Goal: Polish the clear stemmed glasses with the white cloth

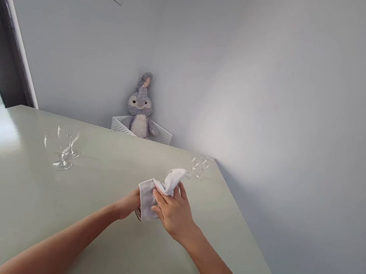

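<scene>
A white cloth [148, 199] is bunched between my two hands above the table. My right hand [175, 211] grips it from the right, fingers pressed against its folds, and one corner sticks up past the fingertips. On the left, my left hand [129, 203] reaches in behind the cloth, its fingers covered. A curved, shiny edge of a glass [137, 214] shows beneath my left hand at the cloth's lower side; the remainder of that glass is hidden by the cloth and hands.
Two clear stemmed glasses [62, 164] stand upright at the left of the pale table [89, 243]. Two smaller stemmed glasses [201, 171] stand near its far right corner. Behind the table, a plush rabbit [140, 124] sits in a white perforated basket [165, 136]. Walls border the back and right.
</scene>
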### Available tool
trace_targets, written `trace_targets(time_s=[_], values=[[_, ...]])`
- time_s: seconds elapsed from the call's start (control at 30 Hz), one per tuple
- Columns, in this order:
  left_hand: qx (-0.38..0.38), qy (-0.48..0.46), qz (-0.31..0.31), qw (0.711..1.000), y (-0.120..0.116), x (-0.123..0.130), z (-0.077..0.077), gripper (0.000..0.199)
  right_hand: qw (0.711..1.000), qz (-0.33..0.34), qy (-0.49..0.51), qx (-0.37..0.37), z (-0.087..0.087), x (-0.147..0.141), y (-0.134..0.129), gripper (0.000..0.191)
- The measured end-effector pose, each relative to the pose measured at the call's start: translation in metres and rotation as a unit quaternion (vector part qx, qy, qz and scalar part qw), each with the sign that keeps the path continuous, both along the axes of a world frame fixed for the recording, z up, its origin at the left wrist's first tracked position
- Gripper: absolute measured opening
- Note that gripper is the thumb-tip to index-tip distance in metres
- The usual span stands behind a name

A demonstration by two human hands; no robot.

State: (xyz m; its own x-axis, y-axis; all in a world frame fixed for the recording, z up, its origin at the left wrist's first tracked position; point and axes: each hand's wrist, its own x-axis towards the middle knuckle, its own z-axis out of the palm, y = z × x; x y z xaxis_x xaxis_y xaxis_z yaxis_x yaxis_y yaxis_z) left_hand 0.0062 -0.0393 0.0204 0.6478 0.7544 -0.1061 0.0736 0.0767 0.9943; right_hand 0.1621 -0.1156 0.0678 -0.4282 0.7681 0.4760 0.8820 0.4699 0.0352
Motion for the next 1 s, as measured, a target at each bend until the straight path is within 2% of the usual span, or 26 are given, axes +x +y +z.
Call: trace_targets(time_s=[0.07,0.13,0.2,0.23,0.3,0.33,0.43,0.47,0.5,0.53,0.6,0.67,0.77,0.83,0.9,0.93,1.0], values=[[0.064,0.071,-0.010,0.995,-0.003,0.003,-0.003,0.021,0.999,-0.030,0.032,-0.005,-0.007,-0.004,0.011,0.028],[0.117,0.146,0.000,0.982,-0.003,0.004,-0.006,0.023,0.992,-0.055,0.105,-0.032,-0.009,-0.002,0.022,0.026],[0.149,0.170,0.029,0.974,-0.003,0.004,-0.007,0.023,0.969,-0.068,0.227,-0.069,-0.007,0.004,0.033,0.028],[0.154,0.162,0.038,0.974,-0.002,0.003,-0.006,0.024,0.946,-0.073,0.303,-0.090,-0.006,0.008,0.038,0.030],[0.150,0.127,0.053,0.979,-0.002,0.003,-0.004,0.027,0.868,-0.079,0.468,-0.145,-0.006,0.012,0.049,0.035],[0.143,0.106,0.061,0.982,-0.003,0.004,-0.002,0.029,0.813,-0.082,0.550,-0.173,-0.009,0.013,0.053,0.038],[0.125,0.074,0.100,0.984,-0.002,0.005,-0.002,0.035,0.610,-0.090,0.755,-0.222,-0.025,0.002,0.061,0.047],[0.124,0.074,0.117,0.982,-0.002,0.006,-0.004,0.035,0.553,-0.080,0.798,-0.226,-0.033,-0.005,0.061,0.049],[0.130,0.080,0.134,0.979,-0.002,0.006,-0.006,0.035,0.512,-0.064,0.825,-0.230,-0.041,-0.013,0.059,0.050],[0.143,0.090,0.153,0.974,-0.001,0.007,-0.008,0.033,0.489,-0.042,0.839,-0.236,-0.049,-0.022,0.057,0.051],[0.196,0.124,0.195,0.953,-0.001,0.007,-0.013,0.028,0.480,0.008,0.841,-0.250,-0.063,-0.040,0.050,0.050],[0.284,0.158,0.236,0.916,-0.002,0.007,-0.017,0.023,0.483,0.038,0.834,-0.265,-0.071,-0.053,0.043,0.047],[0.425,0.177,0.279,0.843,-0.004,0.007,-0.018,0.022,0.480,0.058,0.827,-0.286,-0.074,-0.060,0.037,0.045],[0.479,0.173,0.281,0.813,-0.006,0.009,-0.017,0.025,0.486,0.070,0.824,-0.284,-0.072,-0.058,0.036,0.044],[0.481,0.159,0.262,0.821,-0.007,0.010,-0.014,0.027,0.495,0.077,0.820,-0.277,-0.068,-0.052,0.036,0.042],[0.462,0.146,0.248,0.839,-0.007,0.010,-0.012,0.027,0.498,0.077,0.818,-0.278,-0.067,-0.048,0.036,0.041],[0.373,0.100,0.229,0.893,-0.004,0.009,-0.007,0.026,0.497,0.075,0.811,-0.299,-0.065,-0.041,0.036,0.040]])
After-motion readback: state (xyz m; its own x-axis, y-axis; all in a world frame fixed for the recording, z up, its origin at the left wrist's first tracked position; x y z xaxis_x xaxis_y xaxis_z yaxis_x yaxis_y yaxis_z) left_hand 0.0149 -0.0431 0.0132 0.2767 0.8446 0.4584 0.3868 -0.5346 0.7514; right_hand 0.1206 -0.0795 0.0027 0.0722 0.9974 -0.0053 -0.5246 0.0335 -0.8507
